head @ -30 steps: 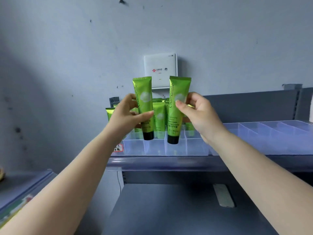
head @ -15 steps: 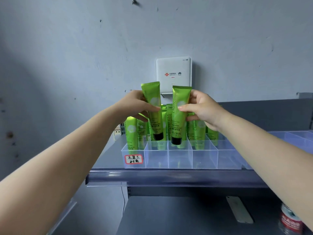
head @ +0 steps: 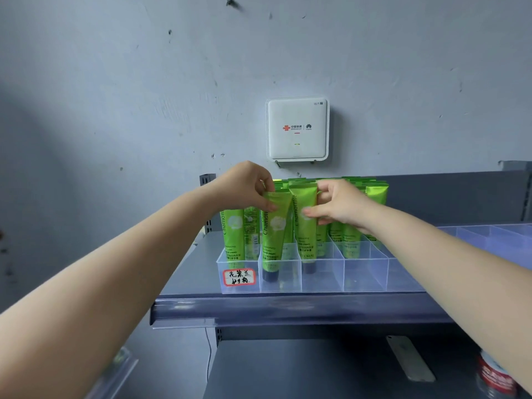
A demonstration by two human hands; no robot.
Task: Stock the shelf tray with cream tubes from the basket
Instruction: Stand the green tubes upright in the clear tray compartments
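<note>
A clear divided tray (head: 365,273) stands on the grey shelf, holding several green cream tubes upright, caps down. My left hand (head: 244,187) pinches the top of one green tube (head: 275,234), whose black cap sits low in the second compartment from the left. Beside it, my right hand (head: 336,205) grips another green tube (head: 305,226), its cap down inside the third compartment. A further tube (head: 231,234) stands in the leftmost compartment above a red-edged handwritten label (head: 239,277). The basket is out of view.
A white WiFi box (head: 297,129) hangs on the wall above the tray. More clear tray compartments (head: 489,237) run along the shelf to the right. On the lower shelf lie a phone (head: 410,358) and a red-labelled can (head: 495,375) at the right.
Both hands have lowered their tubes from above the tray down into the front compartments, and the view has come closer to the shelf.
</note>
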